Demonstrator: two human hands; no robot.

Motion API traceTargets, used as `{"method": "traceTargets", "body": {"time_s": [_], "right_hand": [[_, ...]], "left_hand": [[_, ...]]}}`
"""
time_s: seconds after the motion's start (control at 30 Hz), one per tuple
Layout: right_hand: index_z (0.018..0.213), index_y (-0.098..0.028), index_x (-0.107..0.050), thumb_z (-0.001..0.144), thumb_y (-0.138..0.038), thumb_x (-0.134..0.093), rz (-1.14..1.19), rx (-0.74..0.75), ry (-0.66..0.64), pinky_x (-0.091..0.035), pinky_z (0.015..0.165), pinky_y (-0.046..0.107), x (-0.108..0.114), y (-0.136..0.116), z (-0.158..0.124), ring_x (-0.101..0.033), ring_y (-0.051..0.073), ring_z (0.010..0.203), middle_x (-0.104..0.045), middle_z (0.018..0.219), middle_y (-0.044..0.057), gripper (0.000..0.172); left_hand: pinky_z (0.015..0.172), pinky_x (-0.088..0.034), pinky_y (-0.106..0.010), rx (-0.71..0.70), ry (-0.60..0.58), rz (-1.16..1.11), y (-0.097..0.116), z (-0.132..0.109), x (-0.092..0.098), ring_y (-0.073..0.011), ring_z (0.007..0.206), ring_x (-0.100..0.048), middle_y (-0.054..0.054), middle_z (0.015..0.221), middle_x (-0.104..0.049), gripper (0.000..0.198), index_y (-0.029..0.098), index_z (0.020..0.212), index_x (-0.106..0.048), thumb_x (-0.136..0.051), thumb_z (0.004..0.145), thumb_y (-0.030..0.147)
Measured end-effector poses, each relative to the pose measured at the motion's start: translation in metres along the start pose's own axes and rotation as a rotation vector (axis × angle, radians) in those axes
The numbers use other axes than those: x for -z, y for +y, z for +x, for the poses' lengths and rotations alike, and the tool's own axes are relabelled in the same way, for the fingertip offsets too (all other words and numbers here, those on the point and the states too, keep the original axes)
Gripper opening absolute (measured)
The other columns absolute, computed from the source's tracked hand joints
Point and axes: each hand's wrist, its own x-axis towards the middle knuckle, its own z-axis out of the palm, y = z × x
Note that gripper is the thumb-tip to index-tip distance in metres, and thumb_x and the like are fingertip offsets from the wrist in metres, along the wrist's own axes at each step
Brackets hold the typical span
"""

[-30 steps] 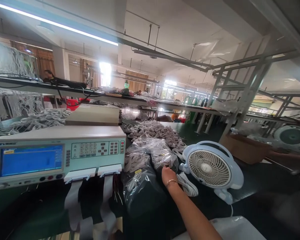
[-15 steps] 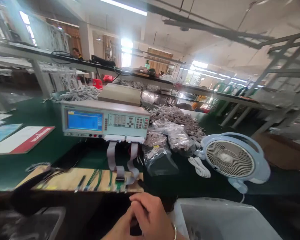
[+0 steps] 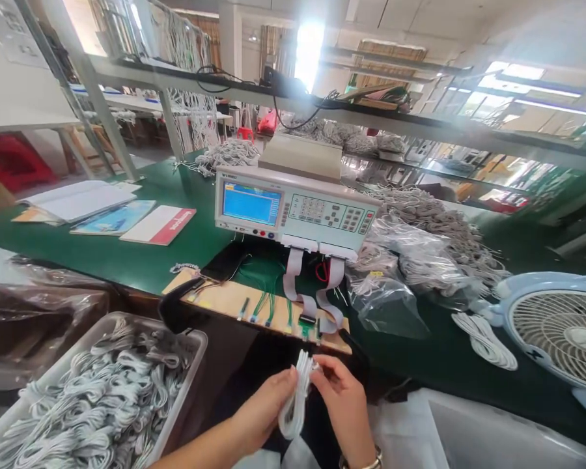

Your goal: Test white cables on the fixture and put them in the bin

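A coiled bundle of white cable (image 3: 292, 420) hangs upright in front of me, its lower loop free. My left hand (image 3: 264, 412) is closed, pinching the bundle from the left between thumb and fingers. On the other side my right hand (image 3: 344, 400) is closed too, its thumb and forefinger at the bundle's upper end, where the cable ends partly hide behind the fingers. Just beyond the hands lies a wooden board (image 3: 224, 305) with green wires and a small green circuit board (image 3: 305, 327). Grey ribbon cables (image 3: 293, 277) run from it up to a tester (image 3: 297, 212) with a lit blue screen.
At lower left stands a plastic bin (image 3: 202, 348) full of coiled cables. Another pale bin (image 3: 434, 423) is at lower right. A blue fan (image 3: 566, 332), a loose white cable coil (image 3: 486, 342) and bagged cables (image 3: 385, 303) sit on the green table (image 3: 185, 185). Booklets (image 3: 159, 225) lie at left.
The view has swung left, bringing the full cable bin into sight. Both hands, clasped together with no cable visible before, have parted and now hold a white cable bundle between them.
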Motion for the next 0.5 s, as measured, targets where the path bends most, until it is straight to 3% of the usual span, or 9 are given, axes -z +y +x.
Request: {"method": "traceTargets", "body": {"time_s": [0.1,0.17,0.23,0.33,0.43,0.5], "right_hand": [[0.080,-0.015,-0.062,0.062,-0.033,-0.065,0.033,-0.054,0.032,-0.046,0.070,0.028,-0.009,0.016,-0.007,-0.058,0.018,0.073,-0.065,0.078,0.005,0.025],[0.083,-0.014,-0.061,0.064,-0.034,-0.063,0.056,-0.089,0.076,-0.047,0.067,0.028,-0.011,0.023,-0.008,-0.058,0.019,0.072,-0.065,0.078,0.006,0.028],[0.087,-0.014,-0.060,0.067,-0.036,-0.060,0.032,-0.091,0.047,-0.047,0.065,0.029,-0.011,0.026,-0.008,-0.058,0.018,0.071,-0.064,0.080,0.007,0.029],[0.099,-0.016,-0.055,0.072,-0.033,-0.054,-0.171,0.006,-0.107,-0.047,0.066,0.029,-0.010,0.027,-0.009,-0.058,0.017,0.070,-0.063,0.088,0.006,0.031],[0.097,-0.020,-0.052,0.078,-0.029,-0.045,-0.395,0.146,-0.162,-0.045,0.068,0.027,-0.008,0.030,-0.013,-0.058,0.017,0.075,-0.061,0.088,0.004,0.022],[0.093,-0.021,-0.051,0.081,-0.028,-0.040,-0.424,0.181,-0.163,-0.045,0.064,0.026,-0.006,0.034,-0.015,-0.058,0.016,0.069,-0.061,0.082,0.003,0.018]], "left_hand": [[0.081,-0.035,-0.028,-0.184,0.028,0.305,-0.013,0.008,0.012,-0.0203,0.089,-0.050,-0.006,0.093,-0.058,0.049,0.014,0.101,-0.052,-0.067,0.059,0.035],[0.081,-0.036,-0.028,-0.217,0.041,0.286,-0.019,0.012,0.017,-0.0197,0.090,-0.050,-0.006,0.096,-0.057,0.052,0.016,0.105,-0.047,-0.067,0.060,0.033],[0.076,-0.039,-0.027,-0.197,0.080,0.169,-0.023,0.016,0.018,-0.0177,0.086,-0.051,-0.006,0.094,-0.056,0.050,0.017,0.106,-0.044,-0.063,0.064,0.037],[0.067,-0.041,-0.024,-0.126,0.134,0.015,-0.024,0.020,0.013,-0.0142,0.076,-0.052,-0.004,0.085,-0.055,0.045,0.017,0.099,-0.045,-0.059,0.065,0.044],[0.053,-0.039,-0.022,0.041,0.175,-0.058,-0.027,0.025,0.006,-0.0088,0.055,-0.049,0.001,0.069,-0.051,0.039,0.018,0.086,-0.045,-0.051,0.068,0.053],[0.046,-0.036,-0.021,0.097,0.200,-0.031,-0.029,0.030,0.003,-0.0074,0.044,-0.042,0.005,0.060,-0.045,0.040,0.020,0.082,-0.041,-0.046,0.069,0.057]]}}
